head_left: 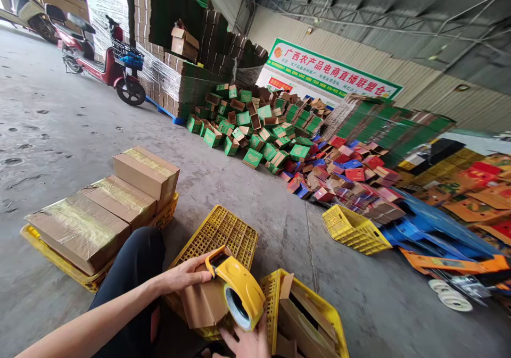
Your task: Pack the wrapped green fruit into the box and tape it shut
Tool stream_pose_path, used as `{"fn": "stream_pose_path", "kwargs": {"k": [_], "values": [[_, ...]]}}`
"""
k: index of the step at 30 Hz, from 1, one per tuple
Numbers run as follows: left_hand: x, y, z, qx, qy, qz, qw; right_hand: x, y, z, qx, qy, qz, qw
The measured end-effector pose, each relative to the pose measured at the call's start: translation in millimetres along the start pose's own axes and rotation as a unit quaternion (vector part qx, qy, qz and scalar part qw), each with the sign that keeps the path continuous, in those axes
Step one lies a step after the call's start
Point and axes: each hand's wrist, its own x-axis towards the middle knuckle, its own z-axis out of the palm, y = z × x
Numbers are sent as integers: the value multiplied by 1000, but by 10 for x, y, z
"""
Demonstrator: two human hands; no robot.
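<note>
Several tall stacks of flattened cartons (171, 76) stand at the back left of a warehouse, with a sprawling heap of green boxes (255, 156) on the concrete floor (191, 185) before them and red and blue boxes (355, 174) spilling off to its right. A white banner (331, 69) edged in green hangs on the wall above. Smaller than these are a red scooter (91, 63) parked at left and a blue-and-orange piece of equipment (435, 230) at right, just beside a yellow crate (351, 233). Near the person, a left-hand crate (59, 261) carries three taped boxes (80, 230); a right-hand crate (270, 297) holds cardboard pieces (303, 321); between them sits a middle crate (225, 230), its gridded face upward, bearing a small cardboard box (203, 302). The yellow tape dispenser (243, 286) is tilted over that box's right side. Of the two hands, the left hand (189, 273) lies over the box, fingertips partly hidden at the dispenser's front; the right hand (249, 343), fingers spread, touches its lower end, though whether either one grips cannot be told.
</note>
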Motion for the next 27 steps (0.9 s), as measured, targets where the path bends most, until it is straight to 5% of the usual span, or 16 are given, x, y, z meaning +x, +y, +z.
{"fn": "stream_pose_path", "kwargs": {"k": [4, 7, 10, 12, 15, 17, 19, 22, 24, 27], "values": [[-37, -82, 25, 45, 68, -9, 997, 138, -135, 237, 152, -93, 38, 983], [-22, -207, 93, 84, 145, -6, 986, 271, -328, 160, 187, -144, 44, 971], [33, -342, 175, 121, 184, 18, 975, 339, -410, -46, 167, -138, 52, 975], [65, -405, 207, 146, 178, 37, 972, 328, -440, -202, 150, -80, 25, 985], [77, -438, 208, 173, 164, 49, 970, 278, -601, -380, 66, 68, -115, 989], [65, -433, 193, 185, 162, 45, 968, 269, -823, -404, -58, 93, -183, 977], [44, -429, 179, 194, 159, 37, 967, 301, -1096, -331, -220, 51, -187, 956], [-6, -455, 155, 207, 146, 34, 967, 394, -1449, -101, -433, -14, -156, 888], [-45, -479, 129, 223, 135, 45, 964, 447, -1572, 53, -476, -88, -95, 870], [-72, -465, 67, 267, 110, 56, 956, 478, -1577, 177, -437, -166, 5, 884]]}}
